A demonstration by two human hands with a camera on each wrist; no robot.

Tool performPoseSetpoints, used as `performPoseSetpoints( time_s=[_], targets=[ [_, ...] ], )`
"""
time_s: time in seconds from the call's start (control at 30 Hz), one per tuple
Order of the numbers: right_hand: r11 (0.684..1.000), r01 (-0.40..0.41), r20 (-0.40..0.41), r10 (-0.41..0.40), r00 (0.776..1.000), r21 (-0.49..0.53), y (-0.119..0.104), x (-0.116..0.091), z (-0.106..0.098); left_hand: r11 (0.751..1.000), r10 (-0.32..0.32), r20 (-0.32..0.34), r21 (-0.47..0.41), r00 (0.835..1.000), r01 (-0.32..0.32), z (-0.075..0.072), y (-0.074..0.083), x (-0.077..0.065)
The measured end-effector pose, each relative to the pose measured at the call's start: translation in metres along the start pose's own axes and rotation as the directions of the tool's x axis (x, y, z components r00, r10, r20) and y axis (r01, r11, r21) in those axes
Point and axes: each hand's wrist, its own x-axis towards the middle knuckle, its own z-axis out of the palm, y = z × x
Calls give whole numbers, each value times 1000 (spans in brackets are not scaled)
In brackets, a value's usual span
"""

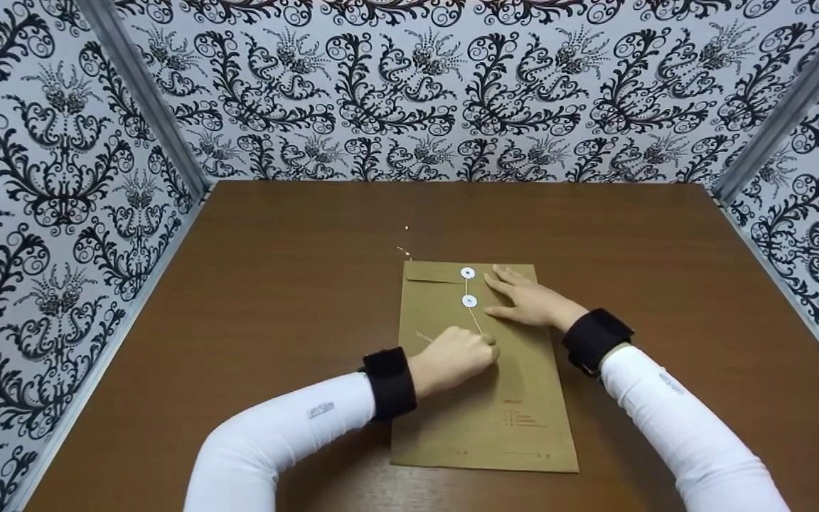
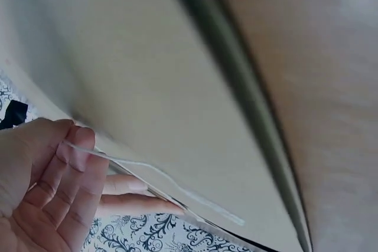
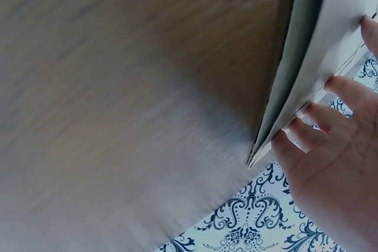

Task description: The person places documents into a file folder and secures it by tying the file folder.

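Observation:
A brown paper envelope (image 1: 452, 427) lies flat, its flap (image 1: 434, 272) folded over at the far end. Two white paper buttons, one on the flap (image 1: 468, 273) and one below it (image 1: 470, 301), are joined by a thin string. My left hand (image 1: 456, 359) pinches that string (image 2: 153, 168) between thumb and curled fingers over the envelope's middle; the string runs taut from the lower button, and a loose end trails out to the left. My right hand (image 1: 527, 299) rests with spread fingers on the envelope's upper right, beside the buttons.
The envelope lies on a brown wooden table (image 1: 274, 284). Small white scraps (image 1: 404, 252) lie just beyond its far left corner. Walls with a black and white scroll pattern (image 1: 395, 92) enclose the table at the back and both sides. Red print (image 1: 520, 416) marks the envelope's lower right.

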Motion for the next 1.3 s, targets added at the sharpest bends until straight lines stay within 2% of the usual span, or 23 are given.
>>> performPoseSetpoints(
  time_s=[0.17, 0.3, 0.4, 0.5, 0.6, 0.73, 0.83, 0.93, 1.03, 1.13, 1.2, 1.3],
  targets=[
    [1000, -15, 23, 15, 1000, 4, 1, -1, 0, 1000, -7, 27, 19, 1000, 6, -2, 6, 4],
    [999, -35, 42, 34, 999, 10, 1, -2, 0, 999, 44, 44, 7, 998, -44, -5, 8, 4],
    [999, -34, 38, 33, 999, 11, 1, -2, 0, 993, 116, 7, -39, 993, -116, -7, 6, 4],
    [999, -30, 36, 30, 999, 9, 1, -2, 0, 981, 177, -58, -73, 983, -181, -8, -1, 4],
    [1000, -27, 35, 27, 999, 6, 1, -2, -1, 979, 168, -105, -96, 980, -178, -10, -12, 4],
    [1000, -24, 41, 24, 999, -3, 1, -2, -1, 987, 61, -116, -140, 991, -77, -7, -34, 5],
    [1000, -17, 41, 17, 999, -5, 1, -2, -1, 982, -47, -86, -185, 995, 30, -1, -51, 2],
    [1000, -16, 33, 16, 999, 2, 0, -1, 0, 968, -136, -33, -217, 990, 126, 7, -64, -1],
    [1000, -15, 26, 15, 1000, -1, -1, -1, 0, 950, -214, 56, -219, 975, 221, 13, -75, -4],
    [1000, -26, 32, 26, 999, -3, -2, -1, -1, 937, -281, 153, -172, 948, 305, 18, -83, -5],
    [999, -33, 39, 33, 999, -1, -2, -1, -1, 930, -308, 200, -142, 930, 339, 20, -87, -6],
    [999, -44, 47, 44, 998, 6, -1, -1, -2, 921, -326, 240, -136, 914, 365, 23, -92, -5]
  ],
)
